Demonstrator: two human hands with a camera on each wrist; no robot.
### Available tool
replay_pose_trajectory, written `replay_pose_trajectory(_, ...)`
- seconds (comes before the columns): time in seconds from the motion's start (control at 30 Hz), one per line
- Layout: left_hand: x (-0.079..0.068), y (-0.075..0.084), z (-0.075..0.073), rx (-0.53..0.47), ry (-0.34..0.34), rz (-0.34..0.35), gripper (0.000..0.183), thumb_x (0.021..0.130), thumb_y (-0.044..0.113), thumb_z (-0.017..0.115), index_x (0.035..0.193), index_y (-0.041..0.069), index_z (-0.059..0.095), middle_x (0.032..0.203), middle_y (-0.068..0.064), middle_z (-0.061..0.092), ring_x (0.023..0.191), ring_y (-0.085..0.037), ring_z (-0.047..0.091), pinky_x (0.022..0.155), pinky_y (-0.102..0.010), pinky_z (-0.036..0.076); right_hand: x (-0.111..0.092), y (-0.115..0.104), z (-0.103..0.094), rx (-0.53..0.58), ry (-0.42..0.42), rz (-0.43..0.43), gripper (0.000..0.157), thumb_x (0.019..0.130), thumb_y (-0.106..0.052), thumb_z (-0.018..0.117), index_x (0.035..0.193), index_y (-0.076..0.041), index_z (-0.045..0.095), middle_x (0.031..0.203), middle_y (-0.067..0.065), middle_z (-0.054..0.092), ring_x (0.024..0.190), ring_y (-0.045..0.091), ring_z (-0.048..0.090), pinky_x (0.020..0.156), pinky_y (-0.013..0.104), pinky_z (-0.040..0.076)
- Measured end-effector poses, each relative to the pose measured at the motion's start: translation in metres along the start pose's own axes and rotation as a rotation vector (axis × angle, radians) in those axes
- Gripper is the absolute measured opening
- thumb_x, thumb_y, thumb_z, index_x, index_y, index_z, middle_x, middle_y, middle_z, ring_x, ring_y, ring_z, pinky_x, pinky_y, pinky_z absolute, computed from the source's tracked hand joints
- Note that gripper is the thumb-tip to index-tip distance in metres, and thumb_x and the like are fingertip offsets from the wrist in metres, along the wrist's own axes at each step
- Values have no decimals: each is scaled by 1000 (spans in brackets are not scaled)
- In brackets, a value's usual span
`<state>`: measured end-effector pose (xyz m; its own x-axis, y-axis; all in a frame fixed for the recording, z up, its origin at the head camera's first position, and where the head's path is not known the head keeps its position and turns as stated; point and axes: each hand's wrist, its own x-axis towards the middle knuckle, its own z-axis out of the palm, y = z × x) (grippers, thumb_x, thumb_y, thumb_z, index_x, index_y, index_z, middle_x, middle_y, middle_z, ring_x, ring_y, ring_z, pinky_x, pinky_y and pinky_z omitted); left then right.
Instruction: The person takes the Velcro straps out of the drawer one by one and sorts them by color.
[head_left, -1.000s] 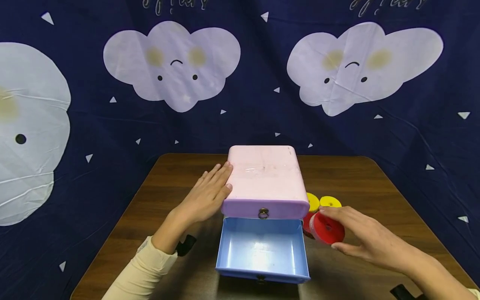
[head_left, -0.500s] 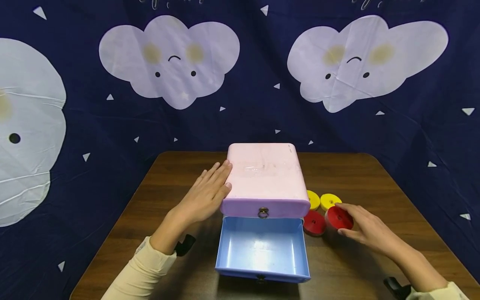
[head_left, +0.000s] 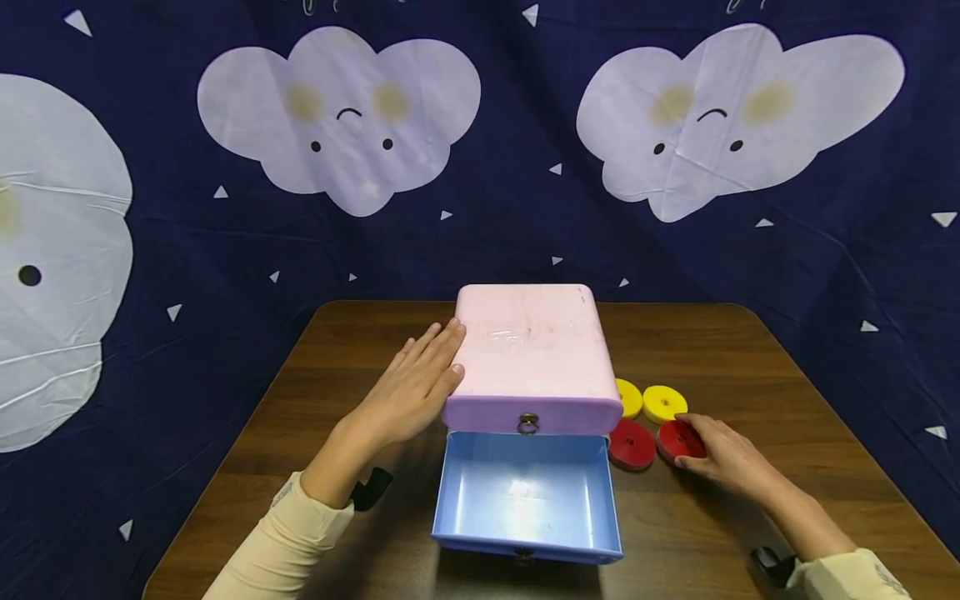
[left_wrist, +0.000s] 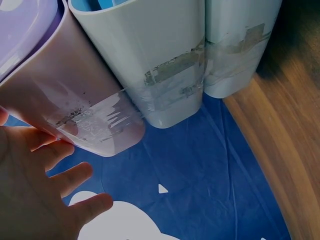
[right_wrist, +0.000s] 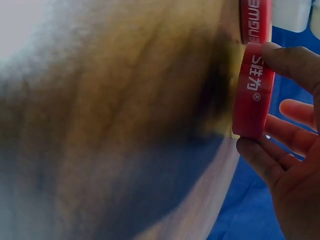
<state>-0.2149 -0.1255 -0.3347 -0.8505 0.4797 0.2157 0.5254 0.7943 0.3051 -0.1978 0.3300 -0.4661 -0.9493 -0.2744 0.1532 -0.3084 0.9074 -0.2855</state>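
Brown wood-grain table surface [head_left: 360, 342], bearing: one pale-pink plastic drawer cabinet with lilac front [head_left: 528, 342]; left hand [head_left: 412, 387] at its top's left edge, fingers extended, slightly spread. One glossy blue plastic drawer [head_left: 525, 500], open toward the surface's near edge. One thick round red disc with white side lettering [head_left: 677, 439], between cabinet and surface's right edge, pinched by thumb and fingers of the right hand [head_left: 731, 457]. Second round red disc [head_left: 632, 445], just beside the cabinet. Two round yellow discs [head_left: 664, 403], nearer the surface's far edge

Red roll [head_left: 677, 440] in downward head, close right-wrist views
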Motion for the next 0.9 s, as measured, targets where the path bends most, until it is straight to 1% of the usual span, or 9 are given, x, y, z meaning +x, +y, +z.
replay_pose_trajectory(0.23,-1,1,-1,-6,-5,-8,56,102,46,18,153,24,8,160,7,6,149,-17,1,120,-50,8,-1,2,6,9,-1,4,63,75,-27,78,123,4,52,113,25,61,97,35,59,75,50,50)
replay_pose_trajectory(0.4,-1,1,-1,-6,-9,-10,56,102,46,18,153,24,8,160,8,6,149,-16,1,120,-50,8,-1,3,4,15,6,1,62,75,-25,78,124,4,52,115,25,61,101,38,58,79,53,49)
replay_pose_trajectory(0.5,-1,1,-1,-7,-5,-7,56,102,46,18,153,24,8,160,8,6,149,-16,1,120,-50,8,-2,2,-5,25,6,15,64,75,-26,78,125,3,51,117,24,60,104,39,57,81,56,48)
replay_pose_trajectory(0.7,-1,1,-1,-9,-3,-5,56,102,46,18,153,24,8,160,7,7,149,-17,1,120,-50,8,-10,-7,-33,72,17,59,69,81,-32,74,134,1,45,123,26,56,103,43,57,76,54,50)
replay_pose_trajectory(0.77,-1,1,-1,-10,-4,-6,56,102,46,18,153,23,8,160,7,7,149,-17,1,120,-50,8,-15,-13,-42,74,50,54,68,82,-34,72,134,0,45,124,26,56,101,43,58,75,54,50)
replay_pose_trajectory(0.83,-1,1,-1,-9,-5,-7,57,102,47,18,153,24,8,160,7,6,149,-16,1,120,-50,8,-20,-21,-51,70,110,29,65,82,-35,72,133,-2,48,123,24,57,99,42,60,74,54,50)
replay_pose_trajectory(0.9,-1,0,-1,-9,-5,-6,57,102,47,17,153,24,8,160,7,6,149,-17,1,120,-50,8,-26,-33,-59,49,188,-15,62,80,-32,74,130,-5,51,121,18,60,95,35,62,74,50,51)
